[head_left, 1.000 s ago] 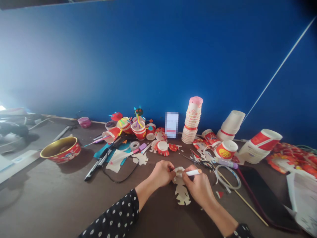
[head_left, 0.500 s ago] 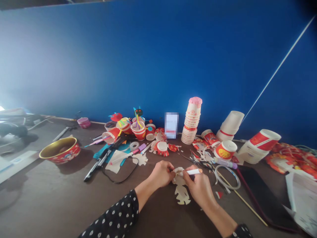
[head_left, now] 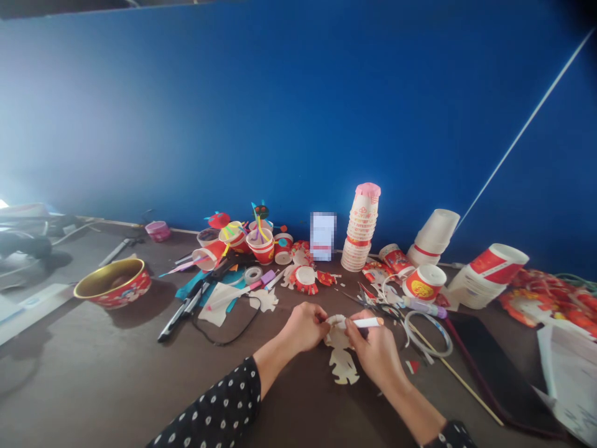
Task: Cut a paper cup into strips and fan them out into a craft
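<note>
My left hand (head_left: 308, 326) pinches the edge of a pale paper cut-out (head_left: 344, 366), whose notched lower part hangs between my wrists. The upper rim of the cut-out curls between my fingertips. In my right hand (head_left: 375, 348) is a white marker (head_left: 368, 322) with an orange end, lying nearly level and pointing left at the curled rim. My right fingers are closed around it, close against the paper. Whether the marker's tip touches the paper is too small to tell.
Paper cups with coloured strips (head_left: 261, 242), a tall cup stack (head_left: 358, 233) and leaning cups (head_left: 489, 277) line the blue wall. Scissors (head_left: 389, 309), a coil of clear tube (head_left: 428, 334), a thin stick (head_left: 473, 389) and a dark tablet (head_left: 499, 367) lie right; a gold-lined bowl (head_left: 114, 283) sits left.
The marker and my right fingertips have shifted very slightly to the right. My left hand and the paper cut-out stay almost where they were.
</note>
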A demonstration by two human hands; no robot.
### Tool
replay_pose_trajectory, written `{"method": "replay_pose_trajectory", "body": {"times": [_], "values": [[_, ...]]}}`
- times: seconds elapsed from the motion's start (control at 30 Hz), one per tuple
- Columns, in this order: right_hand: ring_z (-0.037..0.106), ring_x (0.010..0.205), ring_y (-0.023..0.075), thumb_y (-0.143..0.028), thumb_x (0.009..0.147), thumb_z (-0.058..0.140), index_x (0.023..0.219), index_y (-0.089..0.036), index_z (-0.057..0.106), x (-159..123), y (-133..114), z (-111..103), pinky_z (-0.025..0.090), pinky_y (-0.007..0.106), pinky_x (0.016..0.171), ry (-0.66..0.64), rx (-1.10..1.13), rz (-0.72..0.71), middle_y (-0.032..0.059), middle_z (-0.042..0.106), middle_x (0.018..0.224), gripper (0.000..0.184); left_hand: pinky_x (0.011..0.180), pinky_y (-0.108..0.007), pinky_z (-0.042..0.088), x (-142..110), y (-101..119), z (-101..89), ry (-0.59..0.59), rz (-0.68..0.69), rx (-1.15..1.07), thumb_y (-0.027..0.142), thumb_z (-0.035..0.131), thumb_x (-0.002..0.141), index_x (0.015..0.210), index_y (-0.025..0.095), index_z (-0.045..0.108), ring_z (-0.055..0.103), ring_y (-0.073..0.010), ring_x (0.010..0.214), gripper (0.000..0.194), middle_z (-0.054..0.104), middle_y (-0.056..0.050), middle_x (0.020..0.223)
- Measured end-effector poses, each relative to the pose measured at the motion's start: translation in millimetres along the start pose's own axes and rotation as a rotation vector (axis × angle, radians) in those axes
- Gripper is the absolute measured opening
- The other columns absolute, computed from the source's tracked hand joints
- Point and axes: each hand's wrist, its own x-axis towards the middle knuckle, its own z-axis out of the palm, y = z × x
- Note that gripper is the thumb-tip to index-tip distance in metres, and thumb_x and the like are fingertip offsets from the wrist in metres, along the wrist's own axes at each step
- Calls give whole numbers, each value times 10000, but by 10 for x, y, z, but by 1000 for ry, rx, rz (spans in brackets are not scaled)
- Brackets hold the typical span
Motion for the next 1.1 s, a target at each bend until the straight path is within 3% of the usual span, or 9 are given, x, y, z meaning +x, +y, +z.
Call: {"method": "replay_pose_trajectory", "body": {"times": [0.73,1.1], "values": [[613,584,181,-422,843,408,777,-192,563,-27,-117,-41,379,225,506,-26,-42,-62,25,647,624,286,455,-176,332,-14,24,-9,-32,11,8,269,524,677,667,140,655,457,-90,456,184,542,23,457],[621,583,191,-420,840,409,761,-193,558,-17,-76,-30,394,235,511,5,-44,-17,37,654,619,283,483,-188,341,-6,8,-8,-14,8,18,250,539,664,687,140,660,468,-96,481,165,561,18,502]]}}
